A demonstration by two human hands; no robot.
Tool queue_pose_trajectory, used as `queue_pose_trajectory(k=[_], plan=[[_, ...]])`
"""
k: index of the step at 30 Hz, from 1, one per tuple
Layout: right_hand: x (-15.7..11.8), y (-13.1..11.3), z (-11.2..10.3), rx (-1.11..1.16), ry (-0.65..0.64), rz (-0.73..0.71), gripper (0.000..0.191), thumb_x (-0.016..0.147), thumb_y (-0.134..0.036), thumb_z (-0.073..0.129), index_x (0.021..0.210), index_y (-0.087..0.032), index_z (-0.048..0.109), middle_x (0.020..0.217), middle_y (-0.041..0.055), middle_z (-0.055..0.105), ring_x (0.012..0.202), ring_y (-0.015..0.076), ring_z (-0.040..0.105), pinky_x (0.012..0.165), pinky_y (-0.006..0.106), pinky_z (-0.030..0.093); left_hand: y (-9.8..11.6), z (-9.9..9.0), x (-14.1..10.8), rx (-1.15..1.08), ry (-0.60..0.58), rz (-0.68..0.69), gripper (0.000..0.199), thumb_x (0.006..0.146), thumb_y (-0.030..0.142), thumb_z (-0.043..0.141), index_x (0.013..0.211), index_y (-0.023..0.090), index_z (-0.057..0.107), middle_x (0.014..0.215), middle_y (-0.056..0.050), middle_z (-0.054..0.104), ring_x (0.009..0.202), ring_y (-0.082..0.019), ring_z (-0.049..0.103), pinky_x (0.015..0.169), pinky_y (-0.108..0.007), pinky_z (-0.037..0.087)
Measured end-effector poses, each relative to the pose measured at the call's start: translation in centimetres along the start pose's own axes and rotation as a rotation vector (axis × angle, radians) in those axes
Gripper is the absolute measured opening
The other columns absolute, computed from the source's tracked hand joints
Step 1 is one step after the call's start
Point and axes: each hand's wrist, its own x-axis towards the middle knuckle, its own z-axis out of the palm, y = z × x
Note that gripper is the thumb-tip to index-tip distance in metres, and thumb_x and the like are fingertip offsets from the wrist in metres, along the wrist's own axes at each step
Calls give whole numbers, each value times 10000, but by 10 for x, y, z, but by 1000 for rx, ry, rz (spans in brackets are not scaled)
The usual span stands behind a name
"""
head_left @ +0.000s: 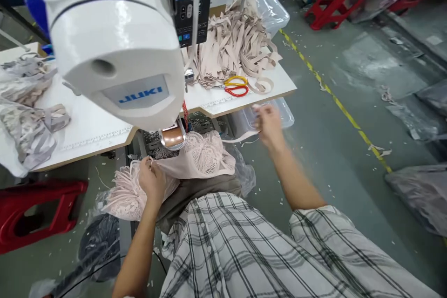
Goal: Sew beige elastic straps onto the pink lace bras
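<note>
A pale pink lace bra [208,154] lies across my lap, just below the sewing machine head [118,46]. My left hand [152,178] is closed in a pinch on the bra's edge, between its two cups. From the right cup a narrow pink strap [240,139] runs out to my right hand [269,125]. That hand is held out to the right past the table edge, fingers drawn together on the strap and somewhat blurred. More pink lace bra pieces [124,191] hang in folds beside my left hand.
Scissors with red and yellow handles [236,86] lie on the white table [279,81] before a heap of beige straps [233,42]. Grey lace pieces [30,111] cover the table's left side. A clear plastic bin [286,114] sits below the edge. Red stool [42,212] at left.
</note>
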Motion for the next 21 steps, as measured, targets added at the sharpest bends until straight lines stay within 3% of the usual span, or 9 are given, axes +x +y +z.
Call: queue_pose_trajectory(k=[3,5,7,11,13,16,21], plan=[[-61,-7,41,-128,-382,-18,262,849,-443,650,901,-211,539,815,-20,609,665,98,533,594,231,414,25,0,2,-2,-51,198,416,952,361,463,1309,164,546,989,-104,719,983,-266,671,872,-376,484],[-94,-19,59,-242,-552,-96,229,863,-400,650,920,-203,549,804,-22,598,665,103,516,619,237,401,44,-10,-2,-74,-181,388,296,949,307,466,1134,184,662,1000,-93,739,950,-234,686,851,-342,500],[-114,-34,68,-328,-685,-167,209,880,-386,641,933,-208,545,755,-39,572,593,96,462,579,234,355,63,-23,-7,-189,-317,495,270,963,284,456,1016,194,705,1008,-79,753,918,-202,693,827,-310,511],[-126,-55,74,-402,-874,-261,158,920,-351,603,955,-211,538,777,-30,604,607,106,505,591,240,351,94,-43,-19,-199,-477,562,287,918,388,614,1111,190,691,1011,-76,751,809,-177,679,694,-273,507],[-128,-58,76,-449,-920,-284,122,928,-307,587,978,-205,543,827,-10,639,660,123,556,624,250,371,99,-45,-21,-91,-457,614,293,890,412,661,1066,179,691,931,-68,739,748,-170,655,642,-265,476],[-128,-58,79,-493,-952,-288,155,950,-319,559,1046,-197,569,934,30,684,775,159,623,698,276,413,97,-40,-22,16,-422,679,214,960,350,573,886,175,671,762,-33,696,663,-148,620,597,-253,428],[-116,-60,81,-446,-1056,-235,229,973,-377,545,1065,-207,669,1008,46,716,932,179,643,774,284,430,86,-31,-20,68,-338,871,227,1009,272,470,868,169,615,751,-40,693,639,-152,621,572,-253,413]])
